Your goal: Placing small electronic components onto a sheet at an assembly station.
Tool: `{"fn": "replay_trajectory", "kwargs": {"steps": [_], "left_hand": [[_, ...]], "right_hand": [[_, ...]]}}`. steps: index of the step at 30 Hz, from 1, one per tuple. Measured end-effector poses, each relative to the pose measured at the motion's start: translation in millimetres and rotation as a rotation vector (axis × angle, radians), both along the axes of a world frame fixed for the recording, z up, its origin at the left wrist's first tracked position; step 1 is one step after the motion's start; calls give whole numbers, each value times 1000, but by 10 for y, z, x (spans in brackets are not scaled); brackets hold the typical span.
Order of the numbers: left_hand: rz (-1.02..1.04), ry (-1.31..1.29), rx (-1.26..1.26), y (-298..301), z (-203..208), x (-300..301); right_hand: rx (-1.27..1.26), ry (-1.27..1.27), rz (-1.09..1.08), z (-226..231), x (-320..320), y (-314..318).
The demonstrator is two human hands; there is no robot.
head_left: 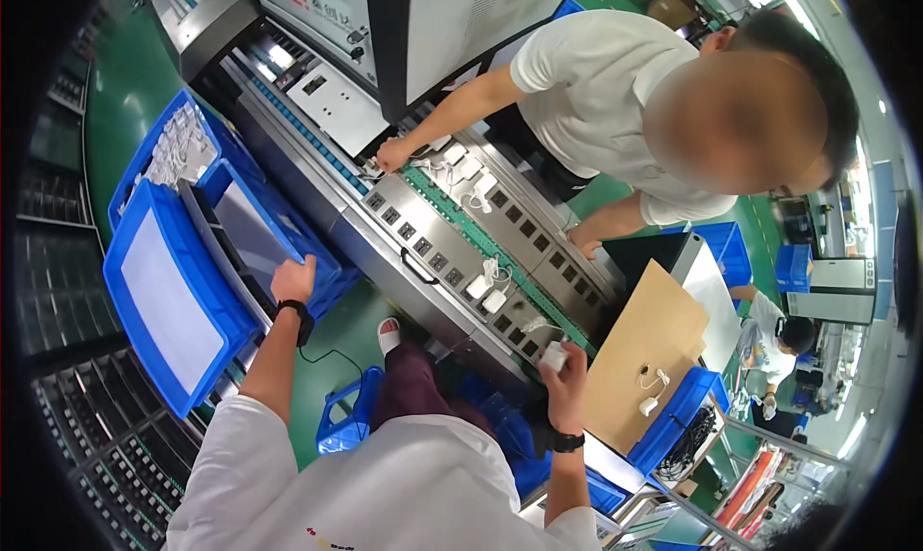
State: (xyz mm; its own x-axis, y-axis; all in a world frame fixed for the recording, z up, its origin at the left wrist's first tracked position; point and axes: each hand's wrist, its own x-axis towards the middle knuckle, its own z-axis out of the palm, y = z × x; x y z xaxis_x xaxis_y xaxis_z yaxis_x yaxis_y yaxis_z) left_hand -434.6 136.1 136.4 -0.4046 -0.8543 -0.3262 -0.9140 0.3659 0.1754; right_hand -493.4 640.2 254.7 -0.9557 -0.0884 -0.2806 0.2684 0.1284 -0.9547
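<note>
Between the fingers of my right hand is a white power adapter, held over the near edge of the metal line. My left hand is closed at the rim of a blue bin; its fingertips are partly hidden. Beside my right hand runs a row of dark sockets set in metal plates, along a green conveyor belt. Two white adapters with cables sit on the near row of sockets. More white adapters lie farther up the line.
Across the line, a co-worker's one hand touches the belt's far end, the other its far edge. At left, a blue tray stands near a bin of white adapters. Brown board and a crate of black cables are at right.
</note>
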Motion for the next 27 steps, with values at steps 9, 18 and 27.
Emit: {"fn": "replay_trajectory", "kwargs": {"steps": [9, 18, 27], "left_hand": [[19, -39, 38, -31, 47, -10], [27, -57, 41, -15, 39, -45], [44, -50, 30, -78, -28, 5]], "right_hand": [[485, 78, 230, -1092, -403, -918], [1048, 557, 447, -2334, -914, -1581], [363, 254, 1132, -1765, -700, -1958]]}}
